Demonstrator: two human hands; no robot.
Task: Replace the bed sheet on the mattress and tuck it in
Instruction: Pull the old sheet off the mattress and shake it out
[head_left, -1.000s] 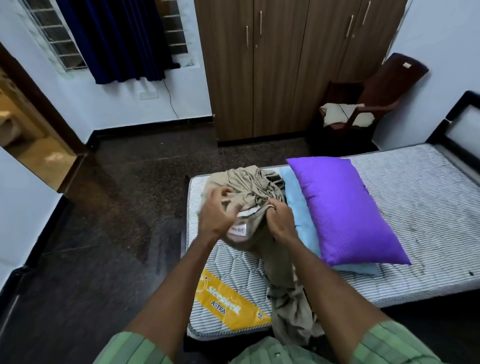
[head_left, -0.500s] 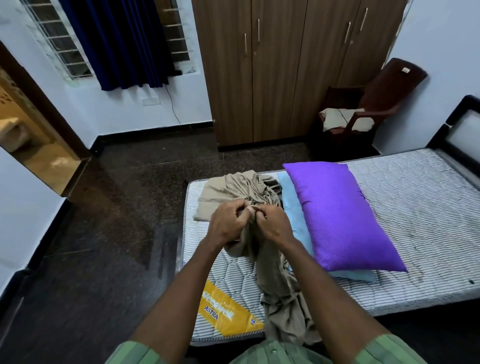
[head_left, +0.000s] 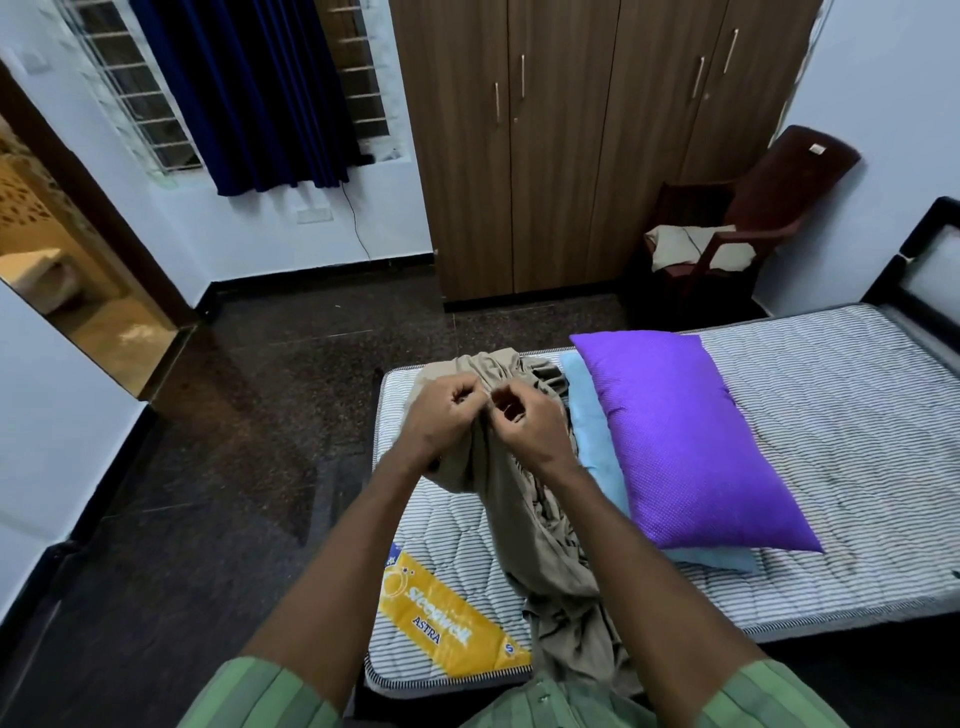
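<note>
Bare mattress (head_left: 831, 431) under sheet (head_left: 550, 561), stacked pillows (head_left: 685, 441).

A home bedroom is showing here: a single bed with a bare striped mattress (head_left: 810, 415) is standing on a dark stone floor (head_left: 249, 415), with a purple pillow (head_left: 691, 441) lying on it. A tall wooden wardrobe (head_left: 571, 145) is filling the far wall, a dark blue curtain (head_left: 249, 93) is hanging over a barred window (head_left: 140, 104), and a brown plastic chair (head_left: 753, 218) is sitting in the corner.
</note>
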